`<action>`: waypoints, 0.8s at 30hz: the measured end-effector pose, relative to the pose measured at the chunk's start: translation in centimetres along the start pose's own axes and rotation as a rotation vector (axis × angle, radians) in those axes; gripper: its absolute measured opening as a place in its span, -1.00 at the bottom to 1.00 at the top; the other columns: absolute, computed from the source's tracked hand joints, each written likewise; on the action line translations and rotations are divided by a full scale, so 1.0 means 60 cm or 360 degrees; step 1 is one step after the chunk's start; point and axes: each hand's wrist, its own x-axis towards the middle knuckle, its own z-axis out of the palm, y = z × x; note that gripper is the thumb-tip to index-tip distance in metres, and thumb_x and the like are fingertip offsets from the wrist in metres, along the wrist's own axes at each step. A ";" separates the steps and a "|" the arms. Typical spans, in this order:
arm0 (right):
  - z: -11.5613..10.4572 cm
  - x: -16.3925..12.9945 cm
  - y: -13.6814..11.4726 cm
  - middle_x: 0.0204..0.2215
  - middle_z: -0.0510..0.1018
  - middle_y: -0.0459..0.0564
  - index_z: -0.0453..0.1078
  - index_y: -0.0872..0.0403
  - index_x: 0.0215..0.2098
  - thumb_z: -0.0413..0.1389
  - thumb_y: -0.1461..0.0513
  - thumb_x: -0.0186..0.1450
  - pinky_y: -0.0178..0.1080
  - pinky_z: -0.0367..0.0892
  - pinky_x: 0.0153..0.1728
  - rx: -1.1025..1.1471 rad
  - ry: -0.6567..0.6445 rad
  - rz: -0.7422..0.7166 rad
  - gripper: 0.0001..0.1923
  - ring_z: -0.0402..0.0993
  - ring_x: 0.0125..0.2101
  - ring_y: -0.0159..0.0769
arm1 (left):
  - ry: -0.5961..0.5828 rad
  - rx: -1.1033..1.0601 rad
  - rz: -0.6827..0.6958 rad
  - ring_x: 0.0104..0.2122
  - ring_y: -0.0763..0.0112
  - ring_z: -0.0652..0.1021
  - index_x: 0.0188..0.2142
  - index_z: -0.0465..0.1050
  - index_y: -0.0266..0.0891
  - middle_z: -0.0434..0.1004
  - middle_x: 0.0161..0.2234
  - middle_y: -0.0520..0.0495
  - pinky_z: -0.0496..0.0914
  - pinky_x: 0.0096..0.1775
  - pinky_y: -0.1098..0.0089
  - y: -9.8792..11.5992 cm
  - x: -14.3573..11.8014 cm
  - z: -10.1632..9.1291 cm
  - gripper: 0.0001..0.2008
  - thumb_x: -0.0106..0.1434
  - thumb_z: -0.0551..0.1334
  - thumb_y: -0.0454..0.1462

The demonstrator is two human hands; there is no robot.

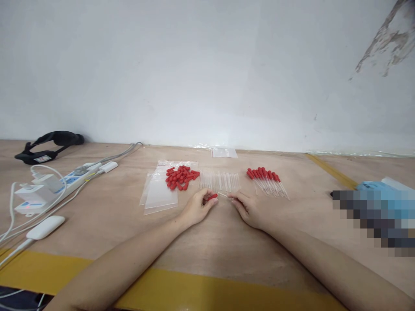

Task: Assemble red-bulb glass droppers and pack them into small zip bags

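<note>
Yellow tape (181, 291) runs along the near edge of the wooden table (227, 246), and both forearms reach over it toward the middle. The left hand (196, 208) is closed in a pinch on a red rubber bulb (212, 197), held low just above the tabletop. The right hand (248, 209) pinches a clear glass tube (223, 195) at its far end; the tube's other end meets the bulb between the two hands, though whether it sits inside the bulb cannot be told.

Just beyond the hands lies a row of bare glass tubes (219, 181). To its left, a heap of loose red bulbs (181, 177) rests on clear plastic bags (160, 192). To the right, well apart from the heap, a fan of finished droppers (267, 181) lies with red tops pointing away.

Farther left sit a white power strip (69, 181) with cables, a white charger (30, 196) and a white oval device (45, 227). A black headband (48, 144) lies by the white wall (207, 69), and another small clear bag (224, 152) lies at the wall's foot. A blue object (372, 188) lies at the right edge.
</note>
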 end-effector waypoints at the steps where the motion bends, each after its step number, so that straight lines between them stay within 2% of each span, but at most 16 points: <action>1: 0.003 0.000 0.002 -0.30 0.48 0.00 0.32 0.06 -0.15 -0.17 0.23 0.29 -0.27 0.27 -0.26 0.0025 0.0009 -0.0031 -0.72 0.39 -0.31 -0.34 | 0.0000 0.0002 -0.0001 -0.46 0.46 0.40 -0.34 0.34 -0.29 0.42 -0.41 -0.01 0.31 -0.41 0.44 0.000 0.000 0.000 -0.82 0.17 0.14 -0.19; 7: 0.013 0.000 0.002 -0.45 0.45 -0.03 0.38 0.09 -0.33 -0.10 0.21 0.28 -0.29 0.21 -0.32 0.0042 0.0053 -0.0051 -0.76 0.34 -0.42 -0.38 | 0.0014 0.0045 0.0037 -0.49 0.49 0.38 -0.36 0.35 -0.29 0.41 -0.47 0.03 0.27 -0.43 0.48 0.004 0.000 -0.004 -0.84 0.18 0.12 -0.21; 11: 0.014 0.001 0.013 -0.43 0.48 -0.06 0.40 0.07 -0.28 -0.08 0.21 0.28 -0.27 0.17 -0.25 0.0109 -0.0028 -0.0064 -0.77 0.36 -0.36 -0.37 | -0.0039 0.0101 0.0125 -0.46 0.48 0.40 -0.36 0.38 -0.28 0.43 -0.47 0.03 0.27 -0.40 0.48 0.002 0.000 -0.008 -0.84 0.20 0.11 -0.23; 16: 0.003 0.003 0.024 -0.40 0.51 -0.07 0.43 0.01 -0.26 -0.09 0.19 0.29 -0.24 0.11 -0.25 -0.0011 -0.0166 -0.0101 -0.75 0.35 -0.42 -0.39 | -0.0256 0.0171 0.0209 -0.39 0.44 0.45 -0.32 0.41 -0.23 0.48 -0.39 0.01 0.31 -0.33 0.46 -0.003 -0.002 -0.011 -0.84 0.22 0.09 -0.23; 20: -0.004 0.005 0.013 -0.40 0.51 -0.08 0.44 0.00 -0.29 -0.09 0.20 0.28 -0.22 0.05 -0.27 -0.0250 -0.0159 -0.0094 -0.74 0.33 -0.44 -0.38 | -0.0263 0.0303 0.0260 -0.42 0.44 0.45 -0.33 0.41 -0.23 0.48 -0.42 -0.01 0.31 -0.35 0.46 0.000 -0.003 -0.011 -0.83 0.22 0.09 -0.23; 24: 0.004 0.006 0.004 -0.43 0.50 -0.08 0.41 0.04 -0.33 -0.11 0.23 0.28 -0.24 0.02 -0.27 -0.0231 -0.0162 -0.0080 -0.75 0.32 -0.45 -0.40 | -0.0269 0.0380 0.0286 -0.43 0.43 0.44 -0.33 0.40 -0.25 0.47 -0.43 -0.02 0.31 -0.37 0.46 0.003 -0.003 -0.010 -0.84 0.19 0.11 -0.22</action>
